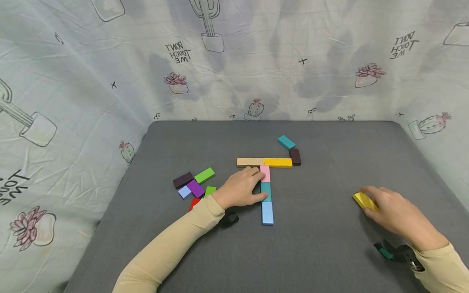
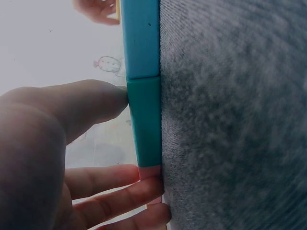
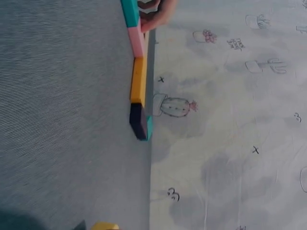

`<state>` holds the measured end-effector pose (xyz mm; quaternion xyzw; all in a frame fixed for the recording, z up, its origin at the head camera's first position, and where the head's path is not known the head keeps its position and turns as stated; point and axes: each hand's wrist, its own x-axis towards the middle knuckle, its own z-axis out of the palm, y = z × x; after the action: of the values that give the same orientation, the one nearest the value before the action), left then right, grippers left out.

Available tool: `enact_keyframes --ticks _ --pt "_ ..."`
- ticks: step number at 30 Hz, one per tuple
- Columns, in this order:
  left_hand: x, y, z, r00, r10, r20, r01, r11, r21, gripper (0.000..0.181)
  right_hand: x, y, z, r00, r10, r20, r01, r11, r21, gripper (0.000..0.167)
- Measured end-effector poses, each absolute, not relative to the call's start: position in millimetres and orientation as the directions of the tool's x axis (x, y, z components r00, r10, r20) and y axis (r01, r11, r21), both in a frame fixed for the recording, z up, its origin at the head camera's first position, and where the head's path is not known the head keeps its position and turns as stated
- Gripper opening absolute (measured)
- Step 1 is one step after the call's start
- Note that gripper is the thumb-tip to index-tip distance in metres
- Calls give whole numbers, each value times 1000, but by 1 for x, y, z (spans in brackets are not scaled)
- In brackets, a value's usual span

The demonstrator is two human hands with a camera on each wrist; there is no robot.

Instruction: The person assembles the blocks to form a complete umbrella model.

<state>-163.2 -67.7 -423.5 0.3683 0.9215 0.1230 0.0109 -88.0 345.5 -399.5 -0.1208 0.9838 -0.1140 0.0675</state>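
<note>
head view: i see the left hand (image 1: pixel 242 187) lying unclosed against a column, touching the pink block (image 1: pixel 265 175) and teal block (image 1: pixel 267 191) without gripping them; the light blue block (image 1: pixel 267 213) ends that line. well apart, the right hand (image 1: pixel 399 213) pinches the yellow block (image 1: pixel 363 201) over the grey table (image 1: pixel 311 244). left wrist view: my thumb (image 2: pixel 108 100) meets the teal side, fingers (image 2: pixel 112 200) reaching the pink. right wrist view: i get only a yellow sliver at the bottom edge.
</note>
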Motion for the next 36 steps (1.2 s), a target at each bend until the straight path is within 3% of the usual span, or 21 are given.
enact_keyframes --ticks 19,36 --pt "-162 -67 -423 -735 676 57 670 710 218 54 -172 289 -378 -918 -398 -2 -378 873 -308 49" --pt "-163 -68 -423 -728 682 71 678 702 217 55 -254 232 -359 -887 -462 14 -439 834 -335 51"
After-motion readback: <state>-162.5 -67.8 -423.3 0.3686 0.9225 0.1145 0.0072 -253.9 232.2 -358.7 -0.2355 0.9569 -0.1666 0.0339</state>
